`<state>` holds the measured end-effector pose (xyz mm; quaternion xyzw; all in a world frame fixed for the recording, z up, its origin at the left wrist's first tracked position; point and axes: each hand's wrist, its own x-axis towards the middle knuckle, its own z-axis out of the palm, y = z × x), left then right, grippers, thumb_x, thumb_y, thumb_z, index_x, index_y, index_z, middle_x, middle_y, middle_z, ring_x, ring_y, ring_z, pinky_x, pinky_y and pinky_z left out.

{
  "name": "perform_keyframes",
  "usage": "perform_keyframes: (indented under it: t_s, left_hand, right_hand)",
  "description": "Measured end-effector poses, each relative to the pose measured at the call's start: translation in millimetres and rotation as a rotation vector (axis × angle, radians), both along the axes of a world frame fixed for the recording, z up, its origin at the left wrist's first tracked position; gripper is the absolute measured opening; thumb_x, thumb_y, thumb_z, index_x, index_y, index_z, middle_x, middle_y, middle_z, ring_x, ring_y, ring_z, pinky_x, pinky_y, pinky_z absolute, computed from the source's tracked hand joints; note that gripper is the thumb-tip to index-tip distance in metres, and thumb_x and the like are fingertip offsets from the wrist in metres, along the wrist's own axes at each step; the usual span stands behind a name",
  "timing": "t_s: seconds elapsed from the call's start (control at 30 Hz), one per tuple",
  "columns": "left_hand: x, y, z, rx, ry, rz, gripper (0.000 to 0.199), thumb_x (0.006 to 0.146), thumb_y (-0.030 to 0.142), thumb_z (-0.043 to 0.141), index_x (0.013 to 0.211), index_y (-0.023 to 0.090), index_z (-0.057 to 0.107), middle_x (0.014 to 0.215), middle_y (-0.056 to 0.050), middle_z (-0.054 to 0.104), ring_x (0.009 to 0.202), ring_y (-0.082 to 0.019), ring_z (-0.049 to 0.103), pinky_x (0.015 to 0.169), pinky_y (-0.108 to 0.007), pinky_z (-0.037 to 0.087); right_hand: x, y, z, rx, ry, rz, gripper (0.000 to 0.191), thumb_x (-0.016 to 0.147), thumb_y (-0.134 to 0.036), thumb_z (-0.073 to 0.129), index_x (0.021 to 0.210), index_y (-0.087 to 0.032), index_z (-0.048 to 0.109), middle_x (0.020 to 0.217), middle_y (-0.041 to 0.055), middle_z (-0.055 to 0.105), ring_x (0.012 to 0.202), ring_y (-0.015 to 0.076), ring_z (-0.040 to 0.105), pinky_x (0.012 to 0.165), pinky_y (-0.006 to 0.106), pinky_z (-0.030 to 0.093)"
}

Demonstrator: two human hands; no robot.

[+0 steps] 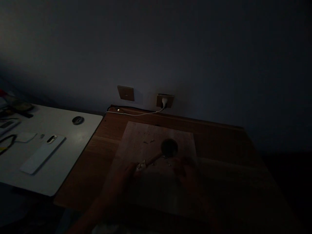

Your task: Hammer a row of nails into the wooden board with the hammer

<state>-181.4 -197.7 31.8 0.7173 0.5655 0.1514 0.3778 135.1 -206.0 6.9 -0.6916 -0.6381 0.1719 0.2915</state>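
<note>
The light is very dim. My left hand [130, 170] is closed around the handle of a mallet [169, 148], which has a dark round head and a pale patterned patch on its handle. The head is over a pale wooden board [131, 130]. On the board are several small metal pieces that look like nails [152, 140], some just below the mallet head. My right hand [184, 169] is at the board's right side, close to the head. Its fingers are dark and blurred, so whatever they may hold is hidden.
The board lies on a brown wooden table [219, 152] against a wall. At left, a white table [73, 146] bears a white phone [44, 154], a round dark ring-shaped item [78, 120] and cables. A white plug [164, 101] sits in the wall socket, its cord running along the table's back edge.
</note>
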Motion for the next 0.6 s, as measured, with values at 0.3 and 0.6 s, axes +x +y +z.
perform_keyframes:
  t_s: [0.3, 0.6]
  left_hand:
    - [-6, 16, 23.5, 0.014, -0.001, 0.365, 0.055, 0.084, 0.067, 0.051, 0.103, 0.021, 0.074, 0.078, -0.003, 0.077, 0.066, -0.023, 0.072, 0.058, -0.028, 0.053]
    - [0, 28, 7.0, 0.085, 0.020, 0.295, 0.046, 0.091, 0.058, 0.051, 0.104, 0.022, 0.077, 0.077, 0.000, 0.075, 0.066, -0.019, 0.070, 0.056, -0.024, 0.047]
  right_hand:
    - [-4, 19, 9.7, -0.139, -0.060, 0.218, 0.021, 0.093, -0.031, 0.057, 0.096, -0.028, 0.078, 0.104, 0.0088, 0.079, 0.092, 0.0273, 0.076, 0.084, 0.043, 0.063]
    - [59, 92, 18.4, -0.078, -0.069, 0.100, 0.030, 0.095, -0.038, 0.052, 0.105, -0.020, 0.074, 0.099, 0.0115, 0.081, 0.087, 0.0270, 0.076, 0.082, 0.041, 0.059]
